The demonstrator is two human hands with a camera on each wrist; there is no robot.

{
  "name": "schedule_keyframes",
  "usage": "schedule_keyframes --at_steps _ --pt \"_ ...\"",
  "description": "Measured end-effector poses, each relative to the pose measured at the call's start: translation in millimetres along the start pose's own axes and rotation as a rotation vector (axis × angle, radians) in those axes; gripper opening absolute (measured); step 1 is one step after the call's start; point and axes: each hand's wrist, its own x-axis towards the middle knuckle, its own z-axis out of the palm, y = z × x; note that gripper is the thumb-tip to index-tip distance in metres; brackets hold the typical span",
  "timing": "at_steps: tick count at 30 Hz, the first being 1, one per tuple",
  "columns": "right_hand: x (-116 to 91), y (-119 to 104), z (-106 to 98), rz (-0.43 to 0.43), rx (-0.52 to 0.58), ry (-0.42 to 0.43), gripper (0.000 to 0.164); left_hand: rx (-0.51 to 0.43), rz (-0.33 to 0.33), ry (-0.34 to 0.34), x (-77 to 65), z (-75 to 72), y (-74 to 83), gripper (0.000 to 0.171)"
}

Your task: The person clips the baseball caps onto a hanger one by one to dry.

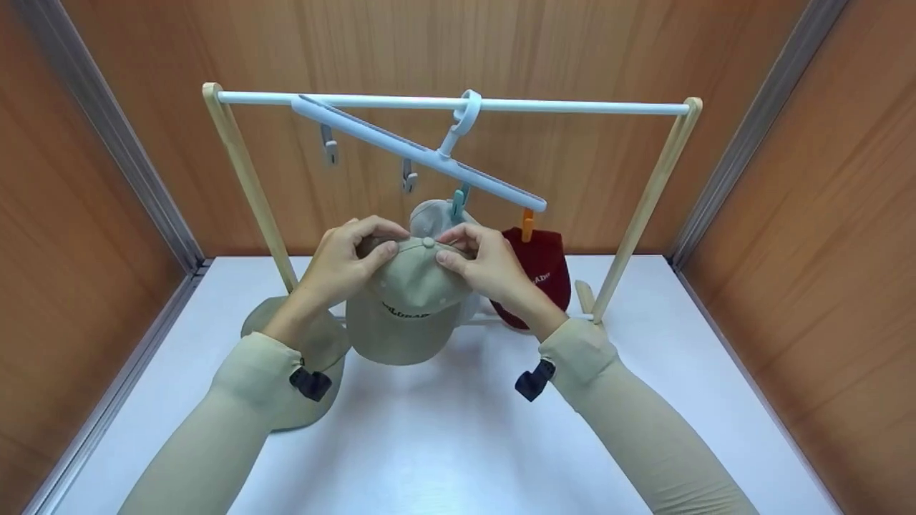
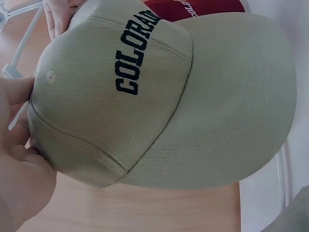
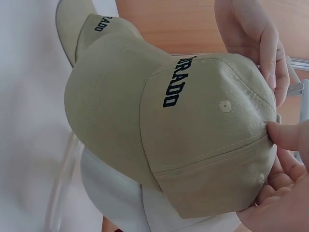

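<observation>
Both hands pinch the crown of a khaki baseball cap (image 1: 422, 286) with dark COLORADO lettering, its brim hanging downward. My left hand (image 1: 342, 261) grips the crown's left side between thumb and fingers. Opposite it, my right hand (image 1: 494, 265) pinches the right side near the top button. Directly behind hangs a pale grey cap (image 1: 429, 214) in a teal clip (image 1: 458, 204), mostly hidden by the khaki one; its brim (image 3: 111, 193) shows in the right wrist view. To the right, a dark red cap (image 1: 547, 265) hangs from an orange clip (image 1: 527, 225).
A light blue hanger (image 1: 386, 138) tilts down to the right from a white rod (image 1: 572, 106) on a wooden stand (image 1: 647, 207). Two grey clips, one at the far left (image 1: 330, 146), hang from it. Another khaki cap (image 1: 315, 400) is below my left forearm.
</observation>
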Motion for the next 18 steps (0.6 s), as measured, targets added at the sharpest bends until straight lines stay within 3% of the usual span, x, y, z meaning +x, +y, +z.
schedule_keyframes --at_steps 11,18 --pt "11 0 4 0.019 0.088 0.061 0.022 0.004 0.014 0.0 9.6 -4.4 -1.0 0.023" --pt "17 -2 5 -0.015 0.139 0.072 0.023 -0.003 0.031 0.011 22.6 -4.5 -2.3 0.029"
